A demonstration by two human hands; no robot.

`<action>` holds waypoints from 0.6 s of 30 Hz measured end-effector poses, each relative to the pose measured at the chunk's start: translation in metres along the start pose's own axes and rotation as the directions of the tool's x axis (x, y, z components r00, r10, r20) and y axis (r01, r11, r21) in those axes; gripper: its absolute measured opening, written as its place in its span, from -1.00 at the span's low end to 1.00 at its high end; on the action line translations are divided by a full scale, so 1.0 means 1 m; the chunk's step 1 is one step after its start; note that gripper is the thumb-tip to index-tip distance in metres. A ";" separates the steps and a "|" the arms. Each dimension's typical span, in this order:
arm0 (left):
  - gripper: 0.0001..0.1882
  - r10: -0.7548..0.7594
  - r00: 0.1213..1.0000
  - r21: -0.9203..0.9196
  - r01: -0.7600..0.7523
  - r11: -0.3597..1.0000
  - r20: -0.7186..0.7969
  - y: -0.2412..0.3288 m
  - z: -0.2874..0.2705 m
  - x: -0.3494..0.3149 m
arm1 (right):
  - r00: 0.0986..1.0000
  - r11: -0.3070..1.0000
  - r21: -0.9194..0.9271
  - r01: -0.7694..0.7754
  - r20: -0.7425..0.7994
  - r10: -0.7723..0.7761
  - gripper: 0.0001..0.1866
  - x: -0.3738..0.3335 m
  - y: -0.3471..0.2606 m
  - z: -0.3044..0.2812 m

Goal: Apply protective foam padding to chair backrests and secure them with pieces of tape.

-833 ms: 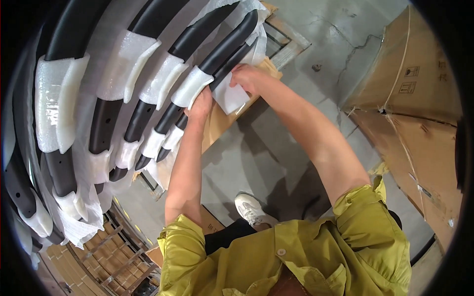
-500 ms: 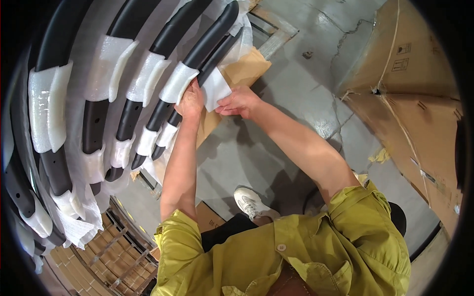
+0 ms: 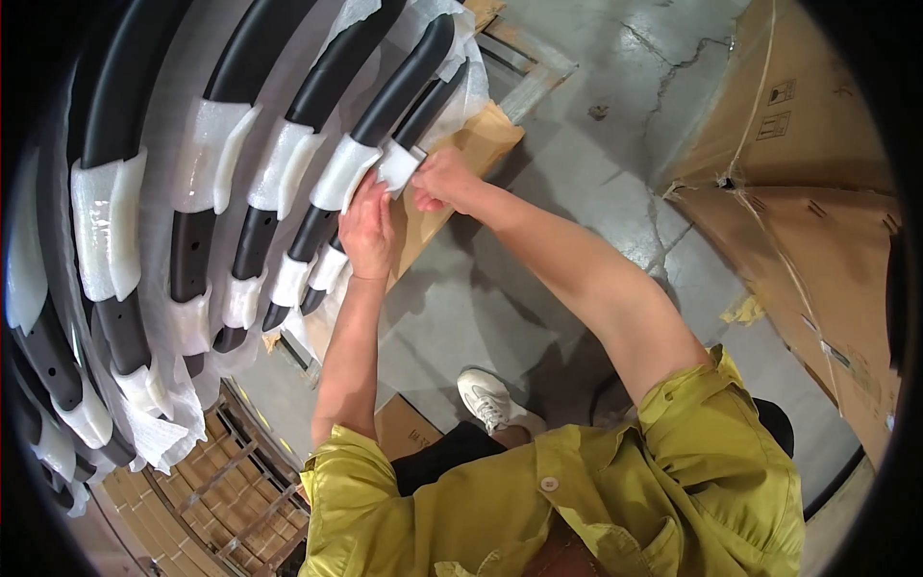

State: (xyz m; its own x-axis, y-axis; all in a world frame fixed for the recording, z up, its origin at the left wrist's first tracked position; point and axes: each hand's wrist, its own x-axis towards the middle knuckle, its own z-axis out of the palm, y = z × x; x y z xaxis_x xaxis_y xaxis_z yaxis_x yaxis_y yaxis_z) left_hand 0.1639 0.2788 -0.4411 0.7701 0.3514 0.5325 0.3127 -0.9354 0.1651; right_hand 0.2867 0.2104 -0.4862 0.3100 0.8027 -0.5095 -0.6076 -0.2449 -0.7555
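Note:
Several curved black bars wrapped in white foam sleeves stand in a row at the left. On the rightmost black bar (image 3: 431, 106) a white foam sheet (image 3: 398, 167) is bent around its middle. My right hand (image 3: 445, 180) is closed on the sheet's right edge, with the fingers curled in. My left hand (image 3: 365, 231) is at the sheet's lower left edge, its fingers together against the foam; the fingertips are partly hidden. Just beside it sits the foam sleeve (image 3: 346, 173) of the neighbouring black bar (image 3: 404, 82).
A brown cardboard strip (image 3: 495, 135) lies under the bars' right side. Large strapped cardboard cartons (image 3: 808, 250) stand at the right on the grey concrete floor (image 3: 577, 192). Stacked brown boxes (image 3: 192, 500) are at the lower left, and a small carton (image 3: 404, 428) is near my feet.
The foam sheet, which stuck out flat to the right, is now bent around the rightmost bar. My right hand has moved up and left with it; my left hand has slid slightly down.

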 end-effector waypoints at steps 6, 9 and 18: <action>-0.86 -0.002 1.000 0.016 0.002 1.000 0.030 -0.003 0.013 0.002 | 0.961 0.953 0.144 0.268 0.026 -0.275 -0.84 -0.017 0.016 0.002; -0.82 -0.014 1.000 0.014 0.014 1.000 -0.006 -0.006 0.021 0.002 | 0.942 0.929 0.173 0.328 0.016 -0.335 -0.84 -0.015 0.021 0.005; -0.64 -0.112 0.993 0.069 0.109 0.992 0.032 -0.010 0.017 0.002 | 0.992 0.991 0.054 0.121 0.034 -0.123 -0.82 -0.034 -0.017 0.018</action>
State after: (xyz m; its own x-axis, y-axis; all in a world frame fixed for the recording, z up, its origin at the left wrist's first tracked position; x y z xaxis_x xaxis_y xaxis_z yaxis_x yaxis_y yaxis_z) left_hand 0.1717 0.2894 -0.4555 0.7480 0.4547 0.4835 0.4325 -0.8865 0.1646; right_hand 0.2732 0.1968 -0.4484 0.3575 0.8447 -0.3984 -0.6045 -0.1159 -0.7881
